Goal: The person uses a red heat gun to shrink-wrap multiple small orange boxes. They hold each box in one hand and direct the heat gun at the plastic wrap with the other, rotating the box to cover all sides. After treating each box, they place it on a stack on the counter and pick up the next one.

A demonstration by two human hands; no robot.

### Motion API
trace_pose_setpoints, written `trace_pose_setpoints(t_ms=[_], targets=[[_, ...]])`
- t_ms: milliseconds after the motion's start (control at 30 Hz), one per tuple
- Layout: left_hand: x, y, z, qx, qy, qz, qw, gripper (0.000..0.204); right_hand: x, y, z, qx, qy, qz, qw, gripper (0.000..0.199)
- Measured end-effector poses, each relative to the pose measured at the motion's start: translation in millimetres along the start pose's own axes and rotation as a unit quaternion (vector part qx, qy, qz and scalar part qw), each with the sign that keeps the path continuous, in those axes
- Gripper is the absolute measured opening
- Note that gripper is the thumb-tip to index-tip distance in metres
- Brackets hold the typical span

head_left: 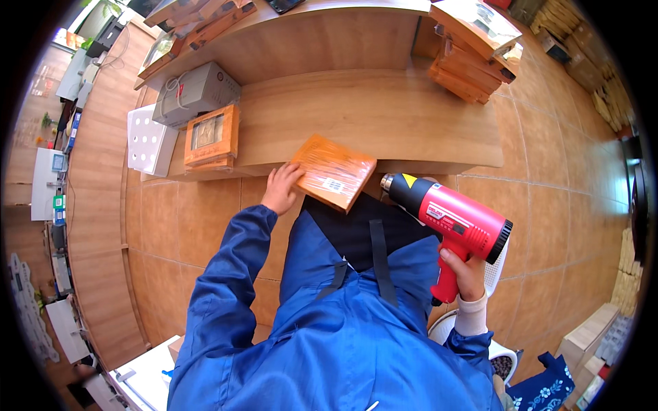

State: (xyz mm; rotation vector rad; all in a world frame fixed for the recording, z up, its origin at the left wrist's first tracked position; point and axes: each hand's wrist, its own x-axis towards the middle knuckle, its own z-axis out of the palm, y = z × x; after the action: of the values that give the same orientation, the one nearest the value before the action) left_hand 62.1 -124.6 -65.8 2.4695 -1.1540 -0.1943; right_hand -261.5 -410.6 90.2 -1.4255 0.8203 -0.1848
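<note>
My left hand grips the left edge of a flat orange box, fingers over its top. Shiny, wrinkled clear film covers the box, and a white label sits on its near part. The box lies tilted at the front edge of the wooden desk, partly over my lap. In my right hand is a red and black heat gun, held by its handle. Its metal nozzle points left toward the box, a short gap away from it.
Left on the desk are orange boxes with a window, a grey device with a cable and a white perforated box. More orange boxes are stacked at the far right. A wooden counter runs along my left.
</note>
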Motion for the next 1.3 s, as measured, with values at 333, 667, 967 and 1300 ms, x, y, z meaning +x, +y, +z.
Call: trace_pose_setpoints(t_ms=[333,667,967,1300], targets=[[61,-94,72,-0.316,0.033,-0.330,0.889,0.088,-5,-6,1,0.011,0.041,-0.041,0.998,0.031],[61,-36,45,-0.625,-0.134,-0.390,0.663,0.044,7,7,2,0.003,0.035,0.021,0.999,0.030],[27,0,22,-0.790,-0.057,-0.393,0.468,0.039,-2,5,2,0.024,0.053,-0.003,0.998,0.032],[-10,47,-19,-0.801,0.010,-0.394,0.450,0.039,-5,2,7,0.000,0.020,-0.045,0.999,0.035]])
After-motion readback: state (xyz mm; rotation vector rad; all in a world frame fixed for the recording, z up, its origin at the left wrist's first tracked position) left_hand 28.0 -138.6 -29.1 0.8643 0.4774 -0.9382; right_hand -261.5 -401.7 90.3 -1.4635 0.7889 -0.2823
